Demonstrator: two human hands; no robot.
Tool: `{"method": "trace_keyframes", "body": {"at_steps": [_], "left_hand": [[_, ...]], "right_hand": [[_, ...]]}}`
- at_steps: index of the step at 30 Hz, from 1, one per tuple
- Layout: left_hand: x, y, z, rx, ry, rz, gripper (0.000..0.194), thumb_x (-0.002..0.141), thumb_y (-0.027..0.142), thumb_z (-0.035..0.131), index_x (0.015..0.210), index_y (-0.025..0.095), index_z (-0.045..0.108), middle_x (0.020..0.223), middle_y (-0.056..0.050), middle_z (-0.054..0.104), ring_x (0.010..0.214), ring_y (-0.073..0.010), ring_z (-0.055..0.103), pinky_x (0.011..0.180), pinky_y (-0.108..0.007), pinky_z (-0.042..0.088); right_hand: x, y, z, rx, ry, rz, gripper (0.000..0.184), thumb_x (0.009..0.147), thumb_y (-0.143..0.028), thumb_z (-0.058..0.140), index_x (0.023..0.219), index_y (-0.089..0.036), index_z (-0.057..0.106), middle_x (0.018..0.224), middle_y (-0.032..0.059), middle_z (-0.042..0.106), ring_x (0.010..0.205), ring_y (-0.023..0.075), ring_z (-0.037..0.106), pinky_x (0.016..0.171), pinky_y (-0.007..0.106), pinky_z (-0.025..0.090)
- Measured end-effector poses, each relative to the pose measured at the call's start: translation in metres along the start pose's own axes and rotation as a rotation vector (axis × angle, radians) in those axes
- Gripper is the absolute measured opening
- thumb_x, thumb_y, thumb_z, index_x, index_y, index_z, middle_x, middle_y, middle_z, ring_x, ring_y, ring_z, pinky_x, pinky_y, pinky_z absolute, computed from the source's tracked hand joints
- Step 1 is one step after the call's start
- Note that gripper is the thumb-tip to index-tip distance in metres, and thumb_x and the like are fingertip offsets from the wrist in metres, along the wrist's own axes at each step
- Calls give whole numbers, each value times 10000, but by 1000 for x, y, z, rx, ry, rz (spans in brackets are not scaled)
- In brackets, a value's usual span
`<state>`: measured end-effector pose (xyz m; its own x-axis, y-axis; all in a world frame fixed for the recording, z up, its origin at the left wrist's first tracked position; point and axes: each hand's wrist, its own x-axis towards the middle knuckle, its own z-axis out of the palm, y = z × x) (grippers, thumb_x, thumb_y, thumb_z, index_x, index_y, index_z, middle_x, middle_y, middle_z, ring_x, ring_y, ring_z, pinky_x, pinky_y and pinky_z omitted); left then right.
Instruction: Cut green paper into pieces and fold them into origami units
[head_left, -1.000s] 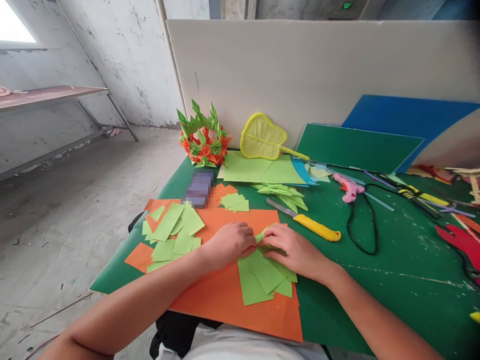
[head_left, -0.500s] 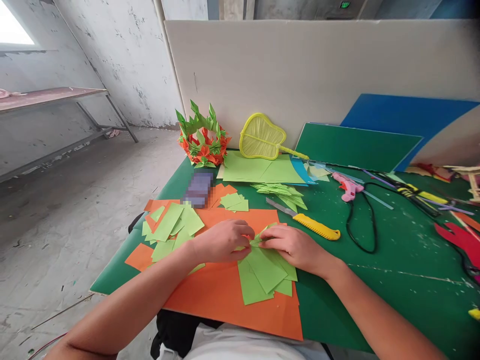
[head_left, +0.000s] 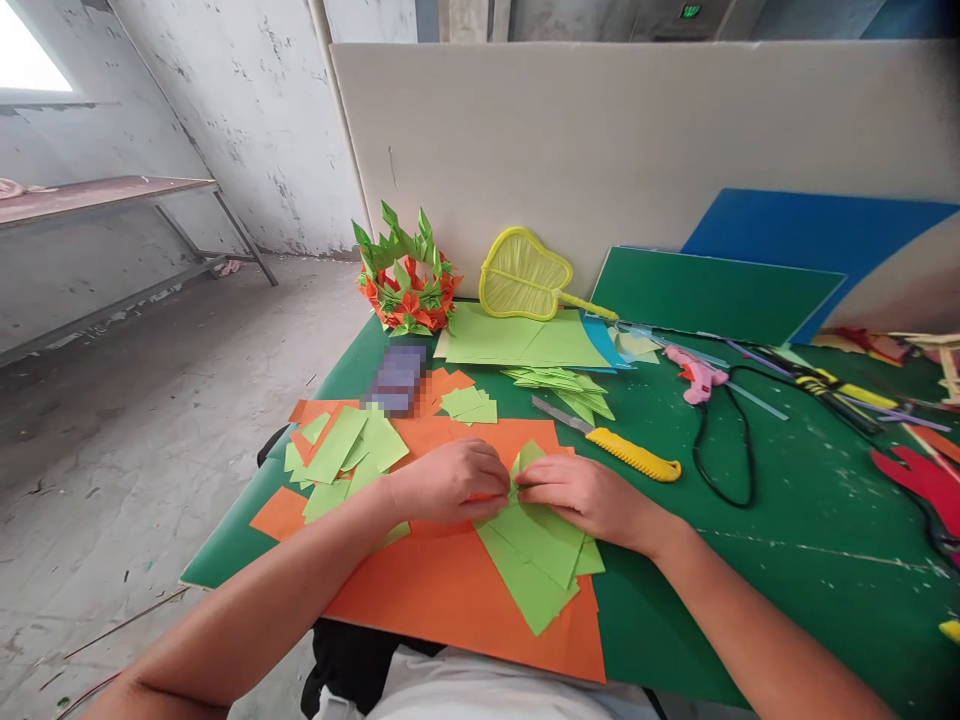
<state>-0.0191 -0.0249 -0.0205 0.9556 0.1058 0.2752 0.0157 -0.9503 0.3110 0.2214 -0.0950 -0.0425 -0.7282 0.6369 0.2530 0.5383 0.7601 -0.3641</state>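
Observation:
My left hand (head_left: 457, 482) and my right hand (head_left: 589, 495) meet over a pile of green paper pieces (head_left: 536, 560). Both have their fingers closed on a green paper piece (head_left: 529, 456) whose tip shows between them; its lower part is partly hidden by the fingers. Large orange paper sheets (head_left: 420, 590) lie beneath the pile. Under and beyond my left forearm is another heap of loose green paper pieces (head_left: 345, 445). A yellow utility knife (head_left: 634, 453) with its blade out rests beyond my right hand.
Behind stand a folded-paper crown (head_left: 409, 285) and a yellow fan (head_left: 525, 273). A stack of green sheets (head_left: 517, 335) and folded green pieces (head_left: 562, 385) lie ahead. To the right is a pink glue gun (head_left: 696, 374) with a black cord. A large pale board (head_left: 600, 130) closes off the back.
The green pieces under my hands have turned and shifted, with one corner now pointing toward me. The green tip between my fingers shows more clearly. My hands have barely moved.

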Motion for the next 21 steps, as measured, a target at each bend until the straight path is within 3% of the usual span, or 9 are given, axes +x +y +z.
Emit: {"method": "trace_keyframes", "body": {"at_steps": [4,7,10,13,21], "left_hand": [[2,0,4,41,-14,81,230,943,215,460,911,180,685,998,-104,683,883,-203,602,837,-345,454],[0,-1,5,17,-22,95,211,931,238,490,963,180,690,1057,-114,659,944,-219,593,872,-362,456],[-2,-1,6,-11,-53,68,212,914,275,532,1026,192,691,1096,-120,632,987,-231,583,895,-371,461],[-4,-1,6,-26,-72,41,237,909,296,544,1077,209,687,1110,-115,620,977,-229,580,885,-367,469],[-4,2,7,19,-91,35,280,922,311,518,1132,202,668,1105,-117,627,961,-241,566,873,-376,464]], "right_hand": [[0,4,4,-74,104,-58,323,989,-164,385,1045,-228,697,1137,79,653,1141,218,527,937,387,436],[0,7,8,-124,183,-36,297,983,-207,426,975,-246,721,1002,80,635,968,205,545,815,364,443],[0,10,9,-126,190,-21,306,983,-210,426,954,-257,728,875,61,605,835,175,527,750,329,429],[1,12,6,-116,187,-5,294,972,-205,450,929,-264,735,857,55,605,841,177,532,745,325,425],[-9,23,-5,-194,282,234,288,913,-115,484,823,-228,733,873,68,616,858,208,543,730,352,451]]}}
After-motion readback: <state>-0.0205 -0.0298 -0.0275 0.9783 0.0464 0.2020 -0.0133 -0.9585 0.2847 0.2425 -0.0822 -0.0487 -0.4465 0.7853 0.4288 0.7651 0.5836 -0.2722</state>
